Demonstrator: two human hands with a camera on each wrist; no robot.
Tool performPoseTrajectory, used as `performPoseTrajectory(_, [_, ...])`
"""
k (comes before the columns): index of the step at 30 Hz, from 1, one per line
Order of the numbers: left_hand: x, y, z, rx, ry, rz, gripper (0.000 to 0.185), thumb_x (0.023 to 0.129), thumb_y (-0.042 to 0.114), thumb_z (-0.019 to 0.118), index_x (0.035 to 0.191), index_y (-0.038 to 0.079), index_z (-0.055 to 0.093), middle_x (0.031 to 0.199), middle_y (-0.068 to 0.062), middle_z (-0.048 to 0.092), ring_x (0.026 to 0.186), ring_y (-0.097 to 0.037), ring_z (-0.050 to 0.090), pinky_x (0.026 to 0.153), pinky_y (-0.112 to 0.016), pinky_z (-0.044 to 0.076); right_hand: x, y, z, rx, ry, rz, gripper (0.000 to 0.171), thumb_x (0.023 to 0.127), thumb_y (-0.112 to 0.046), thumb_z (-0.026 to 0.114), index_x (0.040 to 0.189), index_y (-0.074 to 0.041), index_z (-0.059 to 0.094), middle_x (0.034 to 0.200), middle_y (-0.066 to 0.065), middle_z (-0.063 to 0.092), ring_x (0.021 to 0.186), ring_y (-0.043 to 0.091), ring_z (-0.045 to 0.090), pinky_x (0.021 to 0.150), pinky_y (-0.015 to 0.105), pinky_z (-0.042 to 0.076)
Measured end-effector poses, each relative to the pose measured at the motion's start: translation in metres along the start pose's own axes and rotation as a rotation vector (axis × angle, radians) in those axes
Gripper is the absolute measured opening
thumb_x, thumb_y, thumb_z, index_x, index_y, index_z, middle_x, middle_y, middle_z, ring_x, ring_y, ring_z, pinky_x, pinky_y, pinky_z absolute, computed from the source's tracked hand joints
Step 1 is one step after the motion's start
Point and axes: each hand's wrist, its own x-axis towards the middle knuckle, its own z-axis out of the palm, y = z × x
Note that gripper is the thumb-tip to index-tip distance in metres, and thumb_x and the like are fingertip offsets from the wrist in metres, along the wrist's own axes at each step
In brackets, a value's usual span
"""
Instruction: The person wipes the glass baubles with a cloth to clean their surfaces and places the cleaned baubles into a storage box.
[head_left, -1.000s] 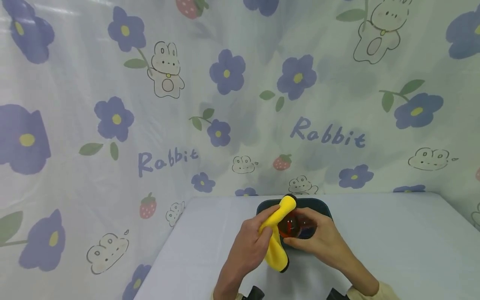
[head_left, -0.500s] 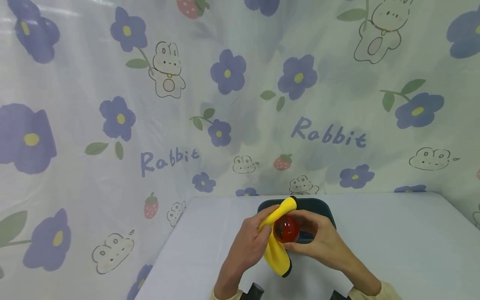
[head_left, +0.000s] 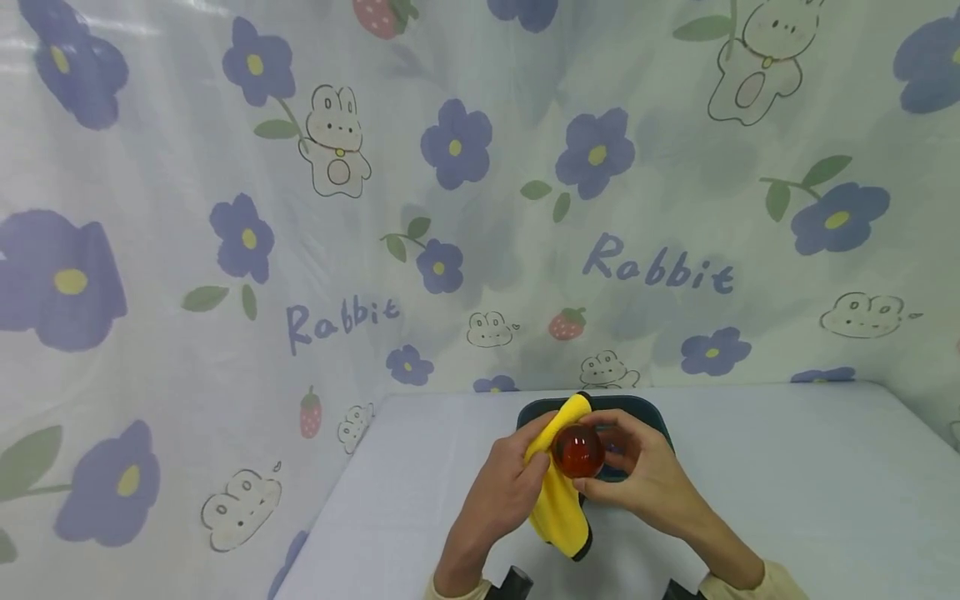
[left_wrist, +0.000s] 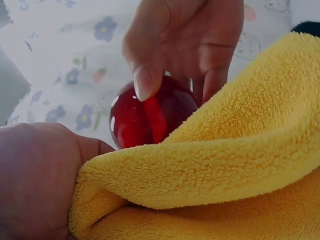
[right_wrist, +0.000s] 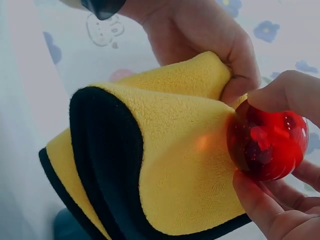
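A clear red ball (head_left: 577, 451) is pinched between the fingers and thumb of my right hand (head_left: 637, 475), above the table. In the right wrist view the ball (right_wrist: 267, 145) glows red with fingertips around it. My left hand (head_left: 504, 492) grips a yellow cloth with a black edge (head_left: 558, 500) and holds it against the ball's left side. The left wrist view shows the cloth (left_wrist: 210, 170) folded under the ball (left_wrist: 150, 115), with the right hand's fingers (left_wrist: 145, 80) on top of it.
A dark teal tray (head_left: 637, 410) lies on the pale table (head_left: 787, 483) just behind the hands. A flower and rabbit printed sheet (head_left: 450, 208) hangs close behind and along the left side of the table.
The red ball has come more into view from behind the cloth and turned a little in the right hand. The cloth's lower end has shifted slightly to the right.
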Motion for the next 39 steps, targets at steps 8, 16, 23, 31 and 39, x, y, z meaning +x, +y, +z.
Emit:
performPoseTrajectory(8, [0.001, 0.001, -0.001, 0.035, 0.008, 0.016, 0.051, 0.101, 0.015, 0.046, 0.152, 0.014, 0.051, 0.108, -0.006, 0.070, 0.073, -0.008, 0.061, 0.071, -0.022, 0.054, 0.003, 0.003, -0.002, -0.025, 0.031, -0.016, 0.065, 0.077, -0.010, 0.088, 0.135, -0.012, 0.059, 0.135, 0.013, 0.062, 0.103, 0.013, 0.068, 0.089, 0.026, 0.061])
performPoseTrajectory(16, [-0.001, 0.004, 0.000, 0.026, -0.017, -0.019, 0.055, 0.100, 0.016, 0.046, 0.154, 0.013, 0.048, 0.114, -0.007, 0.070, 0.075, -0.007, 0.061, 0.072, -0.021, 0.054, 0.005, 0.009, -0.007, -0.041, 0.069, -0.024, 0.063, 0.078, -0.010, 0.088, 0.135, -0.012, 0.063, 0.131, 0.010, 0.062, 0.104, 0.009, 0.068, 0.089, 0.025, 0.060])
performPoseTrajectory(23, [-0.003, 0.008, 0.000, 0.034, -0.031, -0.060, 0.056, 0.099, 0.017, 0.045, 0.155, 0.015, 0.047, 0.113, -0.003, 0.070, 0.077, -0.006, 0.061, 0.074, -0.021, 0.053, 0.006, 0.014, -0.012, -0.096, 0.110, -0.031, 0.060, 0.078, -0.010, 0.088, 0.133, -0.011, 0.065, 0.128, 0.008, 0.065, 0.101, 0.006, 0.069, 0.089, 0.021, 0.059])
performPoseTrajectory(31, [-0.009, 0.012, -0.001, 0.080, 0.014, -0.042, 0.056, 0.099, 0.015, 0.046, 0.155, 0.016, 0.049, 0.112, -0.004, 0.070, 0.078, -0.008, 0.059, 0.074, -0.022, 0.052, 0.008, 0.015, -0.011, -0.228, 0.126, 0.025, 0.056, 0.078, -0.026, 0.090, 0.129, -0.016, 0.068, 0.116, 0.001, 0.071, 0.094, 0.008, 0.066, 0.084, 0.027, 0.059])
performPoseTrajectory(39, [-0.010, 0.015, -0.001, 0.077, 0.070, 0.039, 0.054, 0.099, 0.009, 0.045, 0.151, 0.018, 0.053, 0.115, -0.006, 0.070, 0.078, -0.008, 0.058, 0.074, -0.023, 0.052, 0.009, 0.016, -0.007, -0.167, 0.076, 0.061, 0.057, 0.076, -0.026, 0.091, 0.126, -0.013, 0.067, 0.120, 0.007, 0.070, 0.093, 0.010, 0.071, 0.083, 0.025, 0.060])
